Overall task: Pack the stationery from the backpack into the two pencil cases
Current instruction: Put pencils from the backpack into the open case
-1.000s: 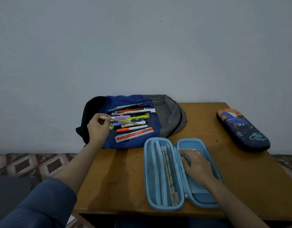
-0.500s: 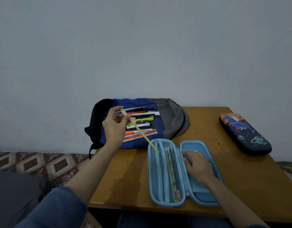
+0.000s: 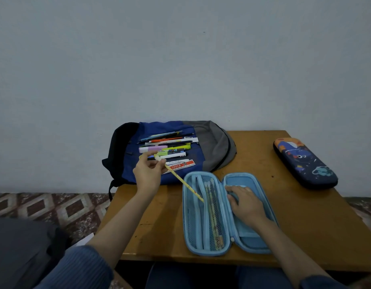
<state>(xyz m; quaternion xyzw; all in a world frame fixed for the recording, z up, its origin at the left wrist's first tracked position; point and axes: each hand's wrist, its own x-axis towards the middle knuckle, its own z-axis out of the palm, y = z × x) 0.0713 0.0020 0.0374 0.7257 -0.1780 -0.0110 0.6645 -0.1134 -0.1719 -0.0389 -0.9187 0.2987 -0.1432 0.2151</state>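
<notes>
The slim yellow pencil (image 3: 183, 182) slanted from the left hand (image 3: 148, 174), which pinched its upper end, down-right to the mesh half of the open light-blue zip pencil case (image 3: 184, 215). The right hand (image 3: 246, 205) lay flat on the other half.

The left hand (image 3: 148, 174) is hovering ahead on an outstretched arm, blue sleeve pushed up, pinching a thin yellow pencil (image 3: 184, 183) between thumb and fingertips. The right hand (image 3: 246, 202) is lying palm down, fingers straight, forearm angling in from the lower right.
</notes>
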